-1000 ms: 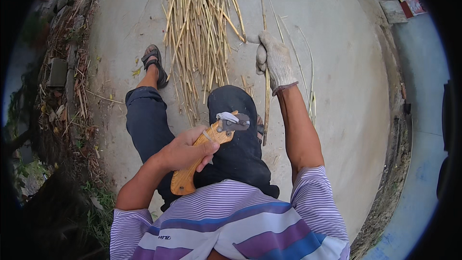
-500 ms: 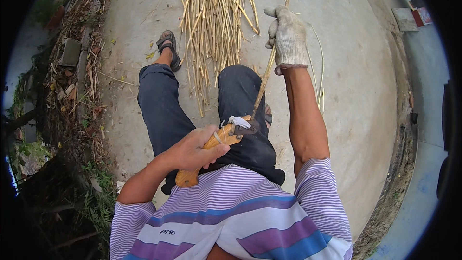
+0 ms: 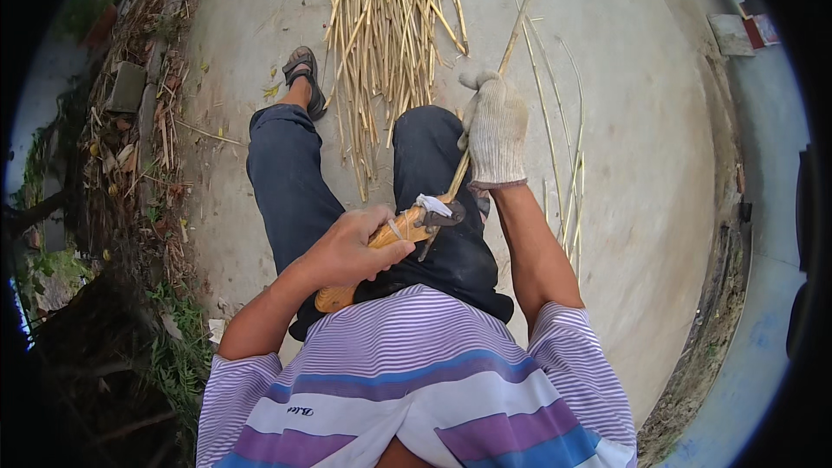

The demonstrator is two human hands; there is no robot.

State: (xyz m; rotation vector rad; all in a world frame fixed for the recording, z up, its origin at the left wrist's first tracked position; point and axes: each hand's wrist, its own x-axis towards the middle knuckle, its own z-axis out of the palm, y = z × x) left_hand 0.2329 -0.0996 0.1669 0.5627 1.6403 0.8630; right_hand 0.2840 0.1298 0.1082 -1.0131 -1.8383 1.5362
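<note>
My bare left hand [image 3: 357, 247] is wrapped round a wooden-handled tool [image 3: 406, 228] with a dark metal head, held above my thighs. A band circles the handle, and a bit of white cloth sits by the head. In a pale knitted glove, my right hand [image 3: 498, 130] is closed on a long thin stick [image 3: 520, 22] that slants up and away. The stick's lower part meets the tool's head, and a short dark end shows just below it. How the head grips the stick is hidden.
A large bundle of pale sticks [image 3: 381, 43] lies on the concrete floor [image 3: 633, 208] ahead. Several thin stems [image 3: 568, 165] lie to the right of my glove. Leaf litter, a brick [image 3: 127, 87] and weeds [image 3: 178, 364] line the left edge; a wall stands at right.
My gloved right hand has come down and nearer to the tool, bringing the stick with it. The stick's lower end now pokes out below the metal head. My left hand has barely moved.
</note>
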